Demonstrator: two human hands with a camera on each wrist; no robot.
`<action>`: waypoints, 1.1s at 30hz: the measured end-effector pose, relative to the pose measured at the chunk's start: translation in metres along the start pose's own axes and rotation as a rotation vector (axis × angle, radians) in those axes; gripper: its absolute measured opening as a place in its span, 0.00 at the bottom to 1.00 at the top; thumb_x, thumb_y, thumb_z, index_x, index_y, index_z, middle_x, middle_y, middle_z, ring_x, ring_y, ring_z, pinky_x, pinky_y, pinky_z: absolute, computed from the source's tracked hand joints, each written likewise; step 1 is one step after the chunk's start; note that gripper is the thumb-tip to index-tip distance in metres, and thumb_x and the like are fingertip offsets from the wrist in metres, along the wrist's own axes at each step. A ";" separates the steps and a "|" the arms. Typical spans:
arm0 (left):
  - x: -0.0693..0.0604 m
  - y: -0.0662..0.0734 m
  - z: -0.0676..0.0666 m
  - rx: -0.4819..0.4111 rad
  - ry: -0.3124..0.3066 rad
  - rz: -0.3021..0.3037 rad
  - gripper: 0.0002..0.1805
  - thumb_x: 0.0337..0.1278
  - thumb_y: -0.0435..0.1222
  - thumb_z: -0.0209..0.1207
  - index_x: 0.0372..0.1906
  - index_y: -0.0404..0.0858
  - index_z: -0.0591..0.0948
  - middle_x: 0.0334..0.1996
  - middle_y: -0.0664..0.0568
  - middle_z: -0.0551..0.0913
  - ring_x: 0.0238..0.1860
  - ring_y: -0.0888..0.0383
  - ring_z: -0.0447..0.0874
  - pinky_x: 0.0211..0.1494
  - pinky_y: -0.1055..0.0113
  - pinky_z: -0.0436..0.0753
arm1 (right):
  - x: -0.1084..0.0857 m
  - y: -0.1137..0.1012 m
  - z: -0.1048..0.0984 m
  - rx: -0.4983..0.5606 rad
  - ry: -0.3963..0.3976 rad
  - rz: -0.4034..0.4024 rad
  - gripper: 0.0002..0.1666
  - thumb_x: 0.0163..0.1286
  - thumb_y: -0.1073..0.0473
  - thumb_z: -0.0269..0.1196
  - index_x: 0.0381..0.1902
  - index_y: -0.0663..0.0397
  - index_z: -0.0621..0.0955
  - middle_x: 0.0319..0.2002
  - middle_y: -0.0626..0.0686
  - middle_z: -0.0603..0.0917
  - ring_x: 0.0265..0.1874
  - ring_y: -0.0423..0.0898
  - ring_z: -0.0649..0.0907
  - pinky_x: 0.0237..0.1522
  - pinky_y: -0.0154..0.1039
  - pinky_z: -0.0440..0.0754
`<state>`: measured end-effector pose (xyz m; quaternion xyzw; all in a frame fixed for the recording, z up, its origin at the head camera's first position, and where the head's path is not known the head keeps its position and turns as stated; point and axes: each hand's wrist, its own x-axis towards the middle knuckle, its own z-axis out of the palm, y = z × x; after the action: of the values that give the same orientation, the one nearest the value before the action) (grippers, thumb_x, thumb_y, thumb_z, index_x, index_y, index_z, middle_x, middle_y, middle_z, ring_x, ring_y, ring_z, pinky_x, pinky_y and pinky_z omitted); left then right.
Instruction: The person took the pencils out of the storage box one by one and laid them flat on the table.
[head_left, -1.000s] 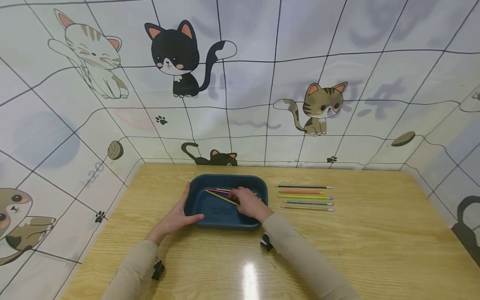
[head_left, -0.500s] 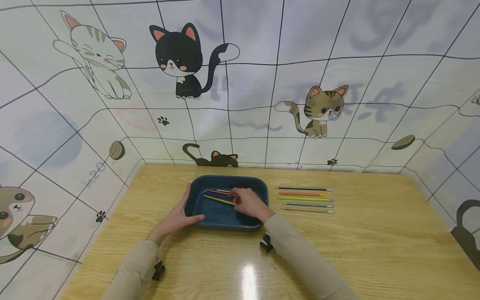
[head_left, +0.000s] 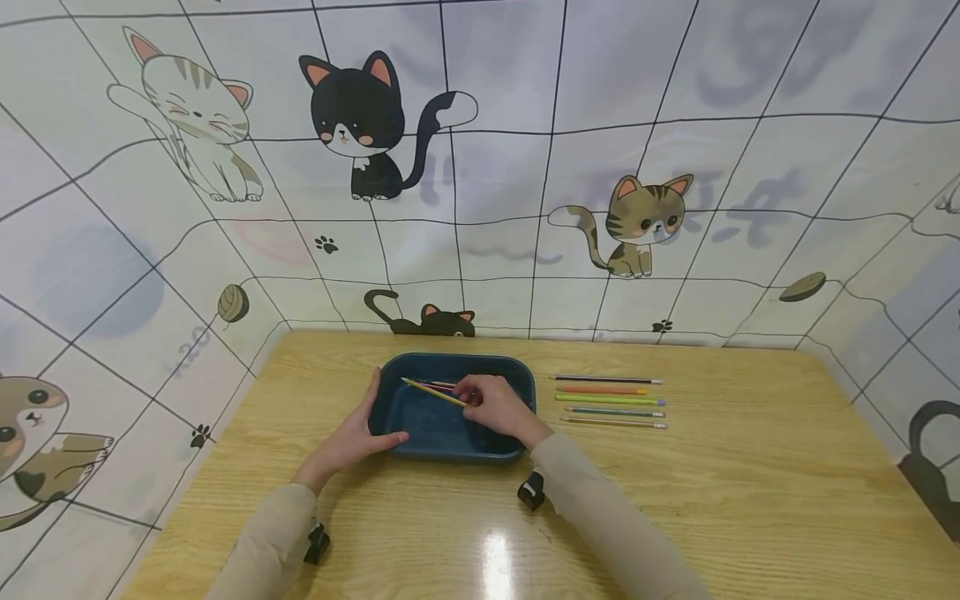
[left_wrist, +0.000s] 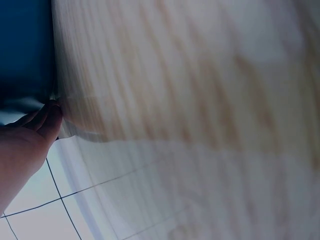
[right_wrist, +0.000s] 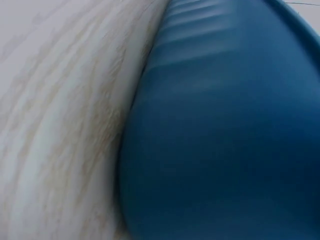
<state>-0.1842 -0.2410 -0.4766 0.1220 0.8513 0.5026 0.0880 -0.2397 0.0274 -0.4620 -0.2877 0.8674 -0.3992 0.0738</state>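
Right fingers (head_left: 472, 385) hold yellow pencil (head_left: 435, 393), open tray floor (head_left: 431, 427) toward near rim (head_left: 450, 457).

Can make out no word, brand or number for certain. Shows pale violet, letter-like marks (head_left: 759, 208) on cat-printed wall covering (head_left: 498, 187), toward upper right (too washed-out to decipher), and smaller, digit-like marks (head_left: 192, 348) at left, near printed yarn ball (head_left: 233, 303); likewise too faint to read.

left hand (head_left: 356, 437): bare | left sleeve (head_left: 262, 537): long, beige, creased, begins behind the fingers past the wrist | left wrist unit (head_left: 318, 544): black, boxy | right hand (head_left: 497, 407): bare | right sleeve (head_left: 611, 517): matching beige, behind the fingers | right wrist unit (head_left: 531, 493): black, pale patch
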 end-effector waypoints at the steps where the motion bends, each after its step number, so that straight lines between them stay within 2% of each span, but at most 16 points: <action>1: 0.000 0.000 0.000 -0.001 0.000 0.000 0.64 0.50 0.38 0.71 0.77 0.44 0.32 0.76 0.39 0.33 0.74 0.38 0.33 0.69 0.39 0.44 | -0.001 -0.001 0.000 0.008 0.007 -0.002 0.14 0.59 0.70 0.66 0.45 0.59 0.83 0.35 0.49 0.82 0.32 0.43 0.78 0.35 0.36 0.76; 8: -0.001 0.000 0.002 0.025 0.012 0.000 0.63 0.51 0.36 0.70 0.77 0.41 0.33 0.76 0.38 0.34 0.73 0.38 0.34 0.69 0.40 0.45 | -0.012 -0.009 -0.005 0.114 0.026 -0.012 0.16 0.62 0.70 0.62 0.48 0.60 0.82 0.39 0.50 0.82 0.33 0.43 0.79 0.36 0.37 0.77; 15: -0.010 0.026 0.000 -0.025 -0.006 0.006 0.63 0.50 0.34 0.70 0.76 0.35 0.32 0.74 0.31 0.33 0.72 0.32 0.33 0.67 0.35 0.43 | -0.024 -0.009 -0.010 0.171 0.090 -0.046 0.17 0.61 0.71 0.61 0.48 0.59 0.83 0.41 0.51 0.82 0.34 0.43 0.79 0.37 0.37 0.78; 22: -0.004 0.002 0.003 0.019 0.009 -0.018 0.62 0.52 0.34 0.69 0.77 0.43 0.32 0.76 0.38 0.33 0.74 0.38 0.33 0.70 0.40 0.44 | -0.041 -0.008 -0.024 0.205 0.101 -0.044 0.18 0.61 0.71 0.59 0.50 0.58 0.82 0.42 0.50 0.80 0.34 0.44 0.77 0.35 0.38 0.76; 28: -0.004 0.008 0.003 -0.005 0.009 -0.009 0.61 0.50 0.31 0.69 0.76 0.35 0.34 0.75 0.34 0.33 0.73 0.35 0.33 0.69 0.38 0.42 | -0.060 -0.002 -0.041 0.203 0.119 -0.073 0.18 0.62 0.71 0.57 0.50 0.59 0.82 0.41 0.50 0.80 0.33 0.44 0.76 0.32 0.38 0.75; 33: -0.002 0.002 0.002 0.038 0.016 -0.005 0.62 0.51 0.35 0.70 0.77 0.40 0.33 0.76 0.38 0.34 0.74 0.38 0.35 0.70 0.40 0.44 | -0.076 0.006 -0.056 0.184 0.134 -0.051 0.19 0.61 0.72 0.57 0.49 0.58 0.83 0.40 0.50 0.81 0.32 0.45 0.75 0.30 0.39 0.73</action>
<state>-0.1819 -0.2388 -0.4759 0.1174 0.8616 0.4872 0.0804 -0.1999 0.1095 -0.4369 -0.2742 0.8226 -0.4971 0.0317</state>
